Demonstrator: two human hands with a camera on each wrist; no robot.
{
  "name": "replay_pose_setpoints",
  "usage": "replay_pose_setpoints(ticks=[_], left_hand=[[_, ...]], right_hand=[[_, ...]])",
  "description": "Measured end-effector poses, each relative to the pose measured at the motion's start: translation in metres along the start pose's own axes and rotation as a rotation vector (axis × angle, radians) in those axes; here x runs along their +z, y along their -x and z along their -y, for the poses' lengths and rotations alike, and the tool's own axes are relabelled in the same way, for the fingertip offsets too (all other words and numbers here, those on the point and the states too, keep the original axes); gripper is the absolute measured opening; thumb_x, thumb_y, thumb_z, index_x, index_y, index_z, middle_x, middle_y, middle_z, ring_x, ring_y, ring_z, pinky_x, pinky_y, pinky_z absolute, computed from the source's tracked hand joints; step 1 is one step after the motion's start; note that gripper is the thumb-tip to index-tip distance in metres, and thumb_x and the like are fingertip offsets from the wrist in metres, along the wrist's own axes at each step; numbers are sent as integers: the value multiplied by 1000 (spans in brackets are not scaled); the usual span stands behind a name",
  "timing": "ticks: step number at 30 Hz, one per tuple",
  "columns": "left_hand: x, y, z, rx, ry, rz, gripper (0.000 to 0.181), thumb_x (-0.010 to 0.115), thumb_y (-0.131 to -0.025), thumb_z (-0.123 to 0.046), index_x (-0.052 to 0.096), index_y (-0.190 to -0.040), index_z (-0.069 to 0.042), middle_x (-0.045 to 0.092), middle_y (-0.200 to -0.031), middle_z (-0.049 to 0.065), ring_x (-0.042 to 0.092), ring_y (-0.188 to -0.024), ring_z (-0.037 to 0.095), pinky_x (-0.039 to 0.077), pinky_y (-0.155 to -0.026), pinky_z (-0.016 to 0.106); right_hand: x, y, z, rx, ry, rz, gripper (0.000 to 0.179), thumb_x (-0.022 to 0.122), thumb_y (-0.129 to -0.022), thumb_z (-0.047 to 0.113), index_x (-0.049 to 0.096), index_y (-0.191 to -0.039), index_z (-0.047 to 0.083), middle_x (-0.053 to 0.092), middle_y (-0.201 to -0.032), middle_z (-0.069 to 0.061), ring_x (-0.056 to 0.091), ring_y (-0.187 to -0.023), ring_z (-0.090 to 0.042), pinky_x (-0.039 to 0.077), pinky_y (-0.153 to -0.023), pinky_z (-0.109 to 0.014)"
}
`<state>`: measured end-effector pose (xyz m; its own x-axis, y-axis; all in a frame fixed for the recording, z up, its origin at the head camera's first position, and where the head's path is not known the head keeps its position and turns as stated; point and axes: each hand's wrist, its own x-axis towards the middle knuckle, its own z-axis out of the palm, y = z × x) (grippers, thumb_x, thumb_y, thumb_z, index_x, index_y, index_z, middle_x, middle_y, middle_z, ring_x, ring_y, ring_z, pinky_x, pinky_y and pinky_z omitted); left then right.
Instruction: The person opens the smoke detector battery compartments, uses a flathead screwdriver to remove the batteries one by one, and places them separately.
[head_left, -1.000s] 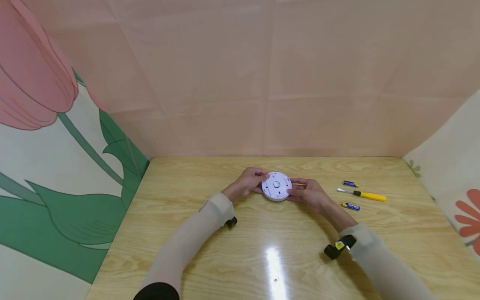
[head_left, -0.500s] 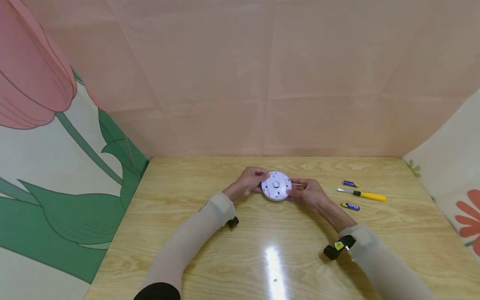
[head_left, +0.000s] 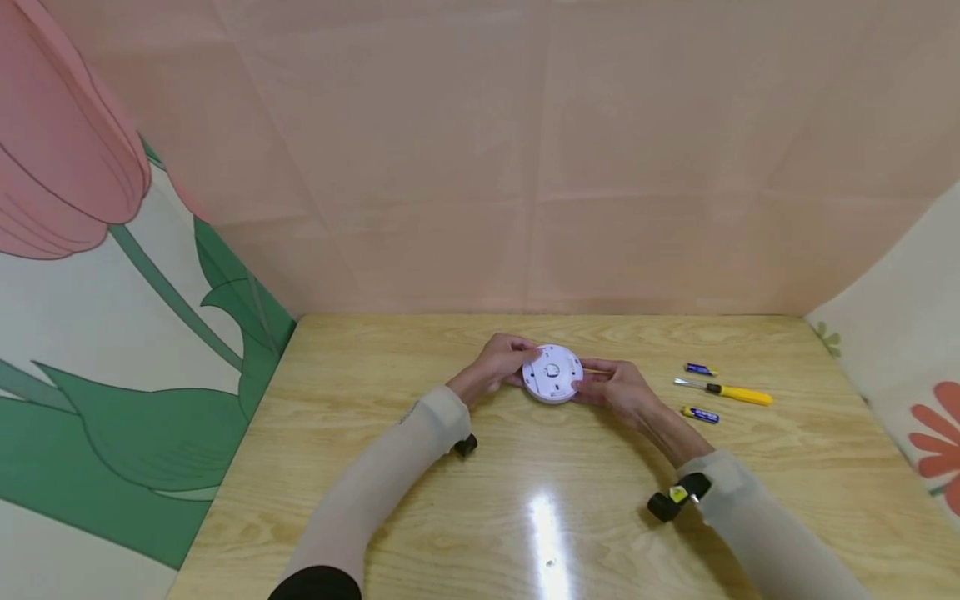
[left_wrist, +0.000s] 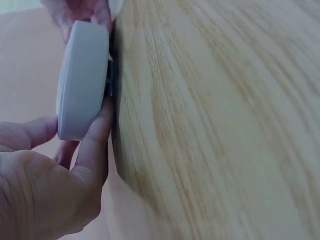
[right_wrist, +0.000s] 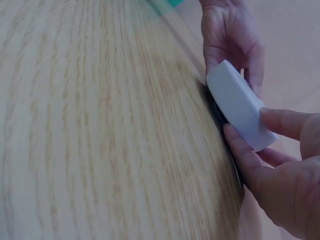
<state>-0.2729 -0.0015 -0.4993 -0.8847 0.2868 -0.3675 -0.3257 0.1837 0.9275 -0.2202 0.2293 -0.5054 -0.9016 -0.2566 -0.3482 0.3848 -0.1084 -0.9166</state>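
Note:
A round white plastic device (head_left: pixel 552 379), flat like a smoke alarm, is held between both hands near the back of the table. Small slots and a central ring mark its upward face. My left hand (head_left: pixel 501 362) grips its left edge, thumb on the top face and fingers underneath. At the opposite edge my right hand (head_left: pixel 617 386) pinches it, with the thumb at the rim. The left wrist view shows the device (left_wrist: pixel 84 82) edge-on, close over the table, with a dark part showing on its underside.
To the right lie a yellow-handled screwdriver (head_left: pixel 742 394) and two blue-and-yellow batteries, one battery (head_left: pixel 701 367) behind it and the other battery (head_left: pixel 702 414) in front. The wooden table (head_left: pixel 420 517) ends at a pink backdrop (head_left: pixel 420 275).

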Motion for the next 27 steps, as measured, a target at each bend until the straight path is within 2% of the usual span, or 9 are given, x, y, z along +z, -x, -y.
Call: replay_pose_setpoints(ticks=[5, 13, 20, 27], left_hand=[[4, 2, -3, 4, -35, -40, 14, 69, -92, -16, 73, -103, -10, 69, -91, 6, 62, -65, 14, 59, -61, 36], [8, 2, -2, 10, -47, -88, 13, 69, -91, -16, 74, -102, -9, 69, -89, 6, 62, -63, 15, 58, -56, 32], [7, 2, -3, 12, -30, -87, 13, 70, -91, -15, 74, -101, -9, 69, -90, 5, 62, -65, 15, 57, -54, 31], [6, 5, -2, 19, 12, -54, 14, 69, -92, -14, 75, -103, -8, 70, -92, 7, 64, -65, 16, 58, -55, 31]], right_hand=[[-1, 0, 1, 14, 6, 3, 65, 64, -89, -8, 32, -145, -11, 67, -112, -18, 70, -95, -24, 51, -94, -41], [1, 0, 2, 18, 21, 29, 66, 61, -91, -7, 28, -148, -9, 65, -115, -17, 69, -98, -23, 50, -96, -41], [5, 1, 0, 7, 41, 19, 69, 62, -89, -11, 29, -149, -6, 52, -117, -21, 66, -97, -23, 51, -96, -40], [7, 4, -3, -31, 57, -8, 70, 66, -86, -11, 32, -147, -8, 57, -105, -16, 66, -90, -18, 52, -94, -40]])
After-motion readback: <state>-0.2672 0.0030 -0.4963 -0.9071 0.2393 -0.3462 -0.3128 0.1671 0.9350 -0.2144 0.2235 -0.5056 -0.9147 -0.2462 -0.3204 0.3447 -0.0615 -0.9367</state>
